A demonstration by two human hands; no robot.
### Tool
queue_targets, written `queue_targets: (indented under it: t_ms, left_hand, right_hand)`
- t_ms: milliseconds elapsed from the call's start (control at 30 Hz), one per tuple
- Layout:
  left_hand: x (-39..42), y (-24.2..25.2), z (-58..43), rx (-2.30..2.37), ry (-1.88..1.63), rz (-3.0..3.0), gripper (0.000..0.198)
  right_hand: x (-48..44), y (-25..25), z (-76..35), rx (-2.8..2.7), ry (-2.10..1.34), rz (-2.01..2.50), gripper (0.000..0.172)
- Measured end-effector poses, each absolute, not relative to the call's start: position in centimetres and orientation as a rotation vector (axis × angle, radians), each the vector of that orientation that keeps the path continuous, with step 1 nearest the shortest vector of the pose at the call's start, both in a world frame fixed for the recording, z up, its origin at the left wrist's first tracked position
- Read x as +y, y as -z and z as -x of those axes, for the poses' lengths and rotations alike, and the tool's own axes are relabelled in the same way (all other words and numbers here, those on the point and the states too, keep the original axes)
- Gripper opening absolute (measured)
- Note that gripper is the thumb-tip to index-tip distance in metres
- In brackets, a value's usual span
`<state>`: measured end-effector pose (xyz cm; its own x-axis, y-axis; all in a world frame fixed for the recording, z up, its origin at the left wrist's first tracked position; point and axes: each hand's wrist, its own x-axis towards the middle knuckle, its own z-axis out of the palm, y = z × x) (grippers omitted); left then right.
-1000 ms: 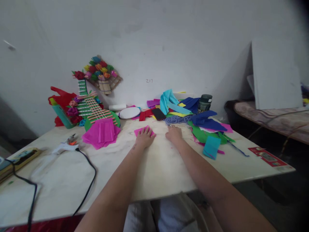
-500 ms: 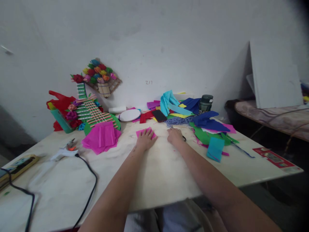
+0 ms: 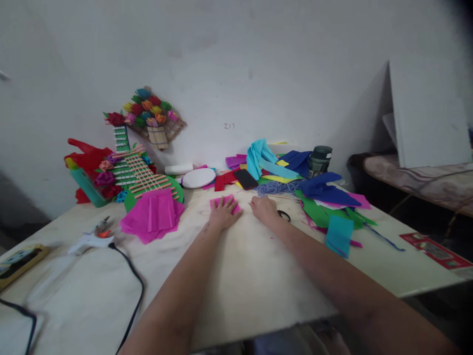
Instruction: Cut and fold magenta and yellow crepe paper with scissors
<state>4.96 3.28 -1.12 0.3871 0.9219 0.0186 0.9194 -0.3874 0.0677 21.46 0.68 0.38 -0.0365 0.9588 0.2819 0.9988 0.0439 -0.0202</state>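
Pink paper square (image 3: 224, 201): lies flat on the table (image 3: 240, 281), pinned under the fingers of the left hand (image 3: 223, 217), with its far edge showing beyond the fingertips.

Left hand: palm down and fingers spread, pressing rather than gripping. I record it as released, with nothing closed in it.

Right hand (image 3: 264, 209): just to the right of the left hand and apart from the square. It rests knuckles up on bare tabletop, and I see nothing grasped in it.

Near the hands: a black scissors handle (image 3: 284, 215) sits just right of the right hand. A dark phone (image 3: 245, 178) lies beyond both hands. A heap of pink tissue sheets (image 3: 153, 215) lies well to the left of the left hand.

Handling, in my judgement: the square is thin crepe or tissue, nearly weightless, limp and easily creased or torn. It would slide on the smooth top if pushed sideways. I would hold it by a free corner on the far side of the fingers, pinched lightly between thumb and forefinger, with the palm keeping the rest flat
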Motion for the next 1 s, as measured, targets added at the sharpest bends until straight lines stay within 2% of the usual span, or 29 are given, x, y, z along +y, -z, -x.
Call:
queue_targets:
  t_ms: [267, 567, 767, 1000]
  left_hand:
    - [2.8, 1.2, -4.9, 1.709, -0.234, -2.691, 0.068]
    - [3.0, 1.6, -4.7, 1.792, -0.399, -2.754, 0.058]
    - [3.3, 1.8, -4.8, 1.803, -0.412, -2.741, 0.058]
    - [3.4, 2.0, -4.8, 1.814, -0.440, -2.703, 0.059]
  right_hand:
    - [4.2, -1.0, -20.4, -1.989, 0.310, 1.862, 0.031]
    - [10.8, -1.3, -20.5, -1.760, 0.171, 2.077, 0.068]
    - [13.6, -1.0, -20.4, -1.710, 0.084, 2.215, 0.082]
    - [15.3, -1.4, -19.6, -1.696, 0.105, 2.295, 0.071]
